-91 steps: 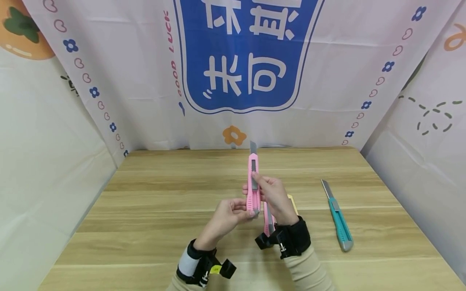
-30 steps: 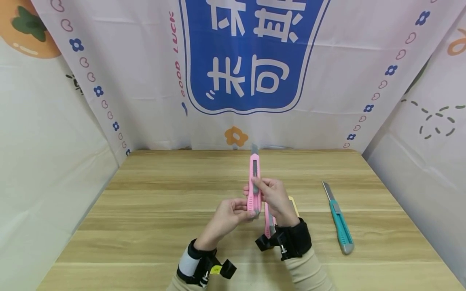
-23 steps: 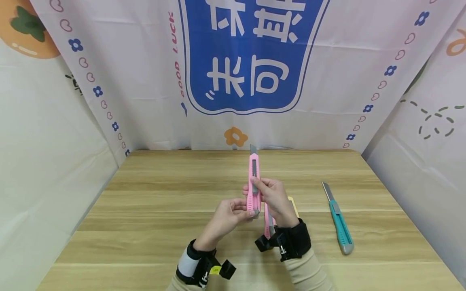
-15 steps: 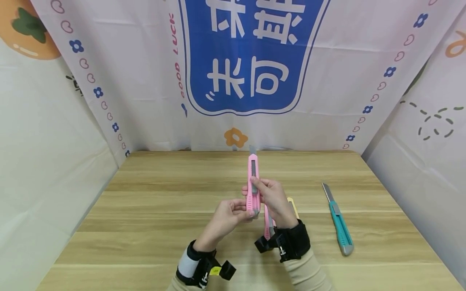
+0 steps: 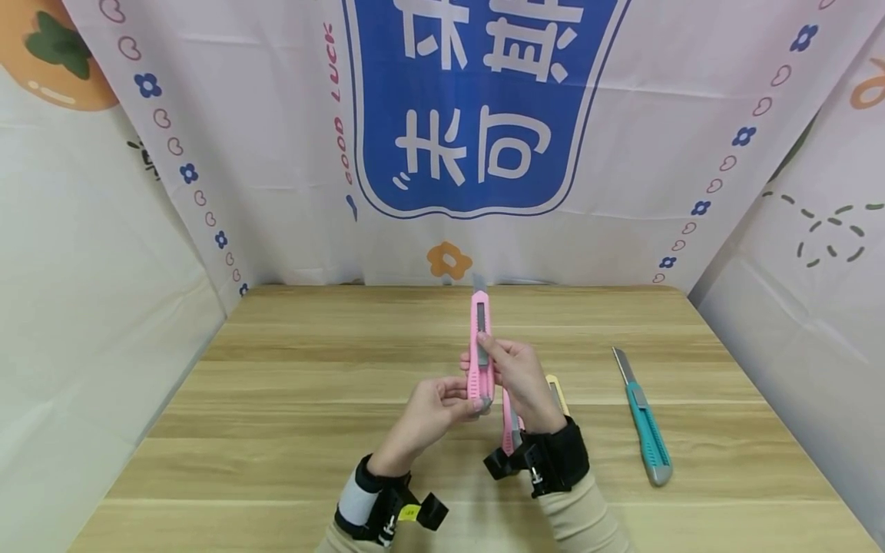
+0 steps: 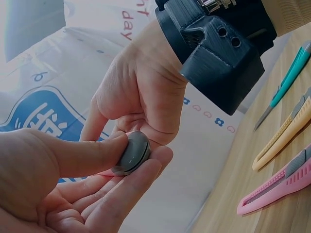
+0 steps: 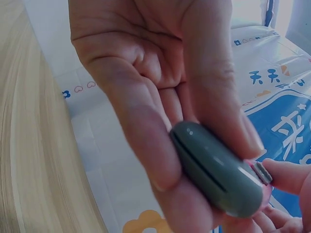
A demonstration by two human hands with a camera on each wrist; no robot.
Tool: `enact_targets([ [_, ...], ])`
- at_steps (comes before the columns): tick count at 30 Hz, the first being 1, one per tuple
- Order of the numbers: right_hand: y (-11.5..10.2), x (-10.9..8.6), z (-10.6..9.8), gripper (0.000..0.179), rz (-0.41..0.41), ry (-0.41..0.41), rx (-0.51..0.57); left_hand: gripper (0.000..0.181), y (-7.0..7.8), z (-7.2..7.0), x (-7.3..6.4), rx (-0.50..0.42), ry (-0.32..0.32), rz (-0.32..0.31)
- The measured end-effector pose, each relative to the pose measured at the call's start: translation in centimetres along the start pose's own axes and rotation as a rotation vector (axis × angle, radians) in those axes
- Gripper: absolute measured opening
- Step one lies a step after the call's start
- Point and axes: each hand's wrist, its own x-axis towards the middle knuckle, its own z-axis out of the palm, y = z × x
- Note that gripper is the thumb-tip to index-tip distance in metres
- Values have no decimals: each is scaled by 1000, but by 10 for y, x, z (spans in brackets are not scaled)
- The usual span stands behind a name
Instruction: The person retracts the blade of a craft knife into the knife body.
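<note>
Both hands hold a pink utility knife point(image 5: 481, 384) upright above the table, its blade point(image 5: 479, 283) sticking out at the top. My left hand point(image 5: 425, 411) pinches the knife's grey end cap point(image 6: 134, 153) between thumb and fingers at the bottom. Higher up, my right hand point(image 5: 525, 376) grips the body, its thumb on the grey slider point(image 5: 482, 353). Seen from the right wrist, the end cap point(image 7: 218, 170) fills the foreground between the left fingers. Behind the right hand a second pink utility knife point(image 5: 508, 430) lies on the table, partly covered.
A yellow utility knife point(image 6: 282, 131) lies beside the second pink one, mostly hidden by the right hand in the head view. Farther right is a teal utility knife point(image 5: 646, 430), blade out. A printed cloth point(image 5: 290, 230) hangs behind the wooden table point(image 5: 290, 399).
Compared with three seconds ago, the right thumb and slider sit slightly lower on the pink utility knife, and a little less blade shows. Otherwise both hands keep their places.
</note>
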Motion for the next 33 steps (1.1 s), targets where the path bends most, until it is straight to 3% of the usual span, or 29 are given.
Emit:
enact_targets([
  [9, -2, -1, -3, 42, -52, -49, 21, 35, 2, -1, 0, 15, -1, -17],
  [21, -3, -3, -3, 39, -82, -89, 39, 33, 4, -3, 0, 25, -4, 7],
  [33, 0, -4, -3, 39, -83, -81, 53, 35, 0, 0, -1, 3, 14, 1],
])
